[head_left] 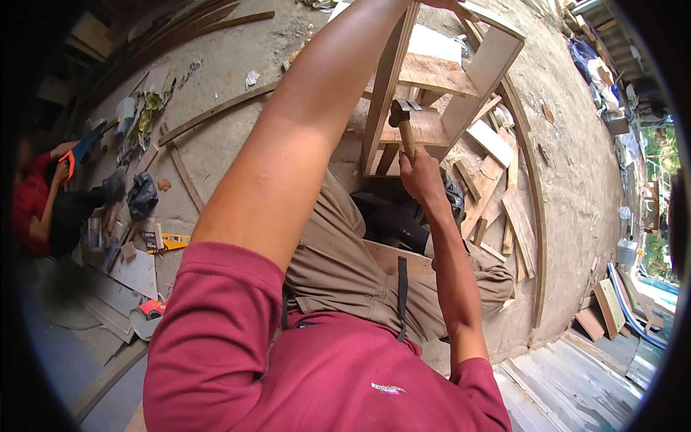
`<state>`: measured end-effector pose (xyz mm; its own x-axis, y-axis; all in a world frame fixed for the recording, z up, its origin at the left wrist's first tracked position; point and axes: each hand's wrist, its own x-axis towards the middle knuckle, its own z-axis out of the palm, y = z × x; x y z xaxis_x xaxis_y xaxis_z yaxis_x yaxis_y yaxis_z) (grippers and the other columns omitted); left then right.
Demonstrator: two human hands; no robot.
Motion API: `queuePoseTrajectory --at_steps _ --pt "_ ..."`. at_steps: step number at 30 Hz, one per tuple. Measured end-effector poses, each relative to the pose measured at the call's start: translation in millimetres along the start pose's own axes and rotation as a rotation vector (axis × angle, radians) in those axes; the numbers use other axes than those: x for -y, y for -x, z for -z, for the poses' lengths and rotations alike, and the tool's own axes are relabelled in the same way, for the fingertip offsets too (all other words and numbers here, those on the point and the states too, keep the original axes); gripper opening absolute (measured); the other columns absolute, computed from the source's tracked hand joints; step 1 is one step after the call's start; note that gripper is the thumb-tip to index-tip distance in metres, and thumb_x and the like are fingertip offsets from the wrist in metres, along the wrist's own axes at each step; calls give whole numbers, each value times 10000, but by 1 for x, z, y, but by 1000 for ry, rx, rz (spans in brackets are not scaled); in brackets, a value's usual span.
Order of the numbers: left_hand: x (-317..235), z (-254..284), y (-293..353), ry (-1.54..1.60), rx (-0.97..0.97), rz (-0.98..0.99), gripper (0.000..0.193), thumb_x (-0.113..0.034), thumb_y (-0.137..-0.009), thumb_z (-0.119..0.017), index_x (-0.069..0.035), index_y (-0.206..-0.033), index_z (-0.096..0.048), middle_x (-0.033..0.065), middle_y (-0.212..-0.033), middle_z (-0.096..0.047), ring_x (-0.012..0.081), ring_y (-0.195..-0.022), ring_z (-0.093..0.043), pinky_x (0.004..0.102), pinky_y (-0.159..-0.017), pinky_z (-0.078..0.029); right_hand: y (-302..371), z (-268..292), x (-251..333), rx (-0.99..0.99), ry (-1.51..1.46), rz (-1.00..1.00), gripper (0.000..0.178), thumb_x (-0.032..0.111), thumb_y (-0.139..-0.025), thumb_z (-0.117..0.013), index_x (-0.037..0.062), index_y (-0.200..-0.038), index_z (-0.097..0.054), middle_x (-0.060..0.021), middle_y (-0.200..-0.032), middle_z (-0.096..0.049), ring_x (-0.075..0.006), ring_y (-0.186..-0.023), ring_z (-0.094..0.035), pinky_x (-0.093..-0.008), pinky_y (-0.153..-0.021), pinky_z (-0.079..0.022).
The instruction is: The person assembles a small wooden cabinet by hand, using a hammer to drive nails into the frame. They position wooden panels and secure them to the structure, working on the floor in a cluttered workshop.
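My right hand (pixel 423 176) is closed round the wooden handle of a hammer (pixel 408 133). The hammer's metal head points away from me, in front of the shelf's openings. A small wooden shelf unit (pixel 384 93) stands between my legs and the far side, with plain wood boards and pale side panels. My left arm stretches far forward along its left side. At the picture's top edge my left hand (pixel 448 5) grips the far end of the unit; part of the hand is cut off. Whether a nail is there, I cannot make out.
Loose boards (pixel 497 169) lie right of the shelf. A long curved-looking strip (pixel 531 180) runs beyond them. At left, another person (pixel 43 194) holds an orange-handled saw (pixel 83 151). A black plastic bag (pixel 142 196) and a can (pixel 149 317) are on the ground.
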<state>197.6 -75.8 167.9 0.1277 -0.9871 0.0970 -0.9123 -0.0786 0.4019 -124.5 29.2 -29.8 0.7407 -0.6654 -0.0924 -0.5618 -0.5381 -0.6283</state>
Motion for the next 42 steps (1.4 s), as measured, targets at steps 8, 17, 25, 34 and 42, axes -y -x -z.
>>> queuePoseTrajectory --at_steps 8,17,25,34,42 --pt "-3 0 -3 15 -2 -2 1002 -819 -722 -640 -118 -1432 -543 90 -1515 -485 273 -1405 -431 378 -1189 -314 18 -14 -40 4 82 -140 357 302 -968 -593 -54 -986 -605 -331 -862 -664 -503 -871 -650 -520 -742 -502" --pt "3 -1 -6 43 5 39 1001 -817 -725 -640 -121 -1438 -537 84 -1524 -477 269 -1414 -420 378 -1195 -305 76 -18 -64 -202 -254 -265 375 332 -956 -621 -39 -895 -607 -274 -730 -650 -443 -706 -666 -465 -641 -504" --pt "13 3 -8 68 46 128 1000 -816 -733 -635 -122 -1445 -531 77 -1532 -468 265 -1424 -409 378 -1201 -291 94 -53 -110 166 -792 -691 395 363 -975 -629 61 -767 -482 -35 -580 -519 -153 -481 -572 -328 -401 -436" --pt "14 3 -18 -331 16 133 702 -559 -869 -708 -125 -1405 -577 108 -1439 -569 226 -1353 -496 335 -1139 -371 99 -56 -124 228 -1200 -778 367 330 -968 -665 31 -829 -504 -14 -657 -503 -84 -489 -486 -271 -400 -436" --pt "69 -1 -25 -276 -8 87 487 -238 -925 -681 -105 -1382 -579 166 -1204 -700 302 -1041 -657 349 -939 -505 99 -43 -126 189 -1099 -699 387 335 -962 -670 31 -785 -506 -23 -637 -517 -98 -480 -512 -289 -404 -458"
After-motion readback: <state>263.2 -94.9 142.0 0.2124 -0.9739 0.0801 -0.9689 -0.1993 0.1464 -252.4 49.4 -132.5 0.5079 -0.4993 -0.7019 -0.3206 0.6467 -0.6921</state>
